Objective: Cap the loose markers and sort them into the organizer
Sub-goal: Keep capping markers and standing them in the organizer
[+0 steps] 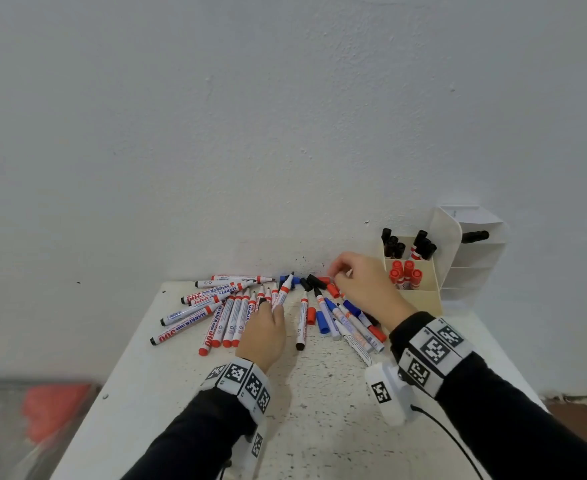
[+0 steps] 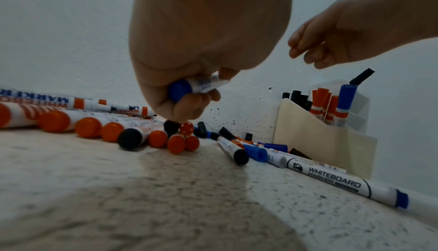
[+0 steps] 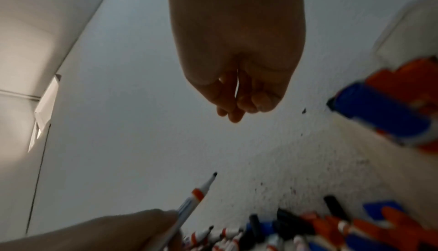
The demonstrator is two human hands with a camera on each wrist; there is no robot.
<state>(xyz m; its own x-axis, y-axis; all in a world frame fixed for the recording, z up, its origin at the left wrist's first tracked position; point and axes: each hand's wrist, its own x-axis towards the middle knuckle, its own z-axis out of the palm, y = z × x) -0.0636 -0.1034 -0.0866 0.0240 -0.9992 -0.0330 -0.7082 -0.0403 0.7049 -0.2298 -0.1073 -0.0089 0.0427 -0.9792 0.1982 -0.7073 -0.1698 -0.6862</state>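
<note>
My left hand (image 1: pixel 271 315) grips an uncapped marker (image 1: pixel 284 292) by its barrel, dark tip raised toward the wall; its butt end is blue (image 2: pixel 180 90). My right hand (image 1: pixel 335 271) hovers with loosely curled fingers over loose black, blue and red caps (image 1: pixel 311 282) by the wall, and I see nothing held in it (image 3: pixel 237 105). Several uncapped markers (image 1: pixel 229 317) lie fanned on the white speckled table (image 1: pixel 319 393). The cream organizer (image 1: pixel 420 297) stands at the right, with black-capped markers (image 1: pixel 394 245) at the back and red-capped ones (image 1: pixel 406 271) in front.
A white shelf unit (image 1: pixel 472 271) stands behind the organizer against the wall, with a black marker (image 1: pixel 475 236) lying in it. More markers and a blue cap (image 1: pixel 323 322) lie under my right wrist. Something blurred and red (image 1: pixel 53 410) sits on the floor at the left.
</note>
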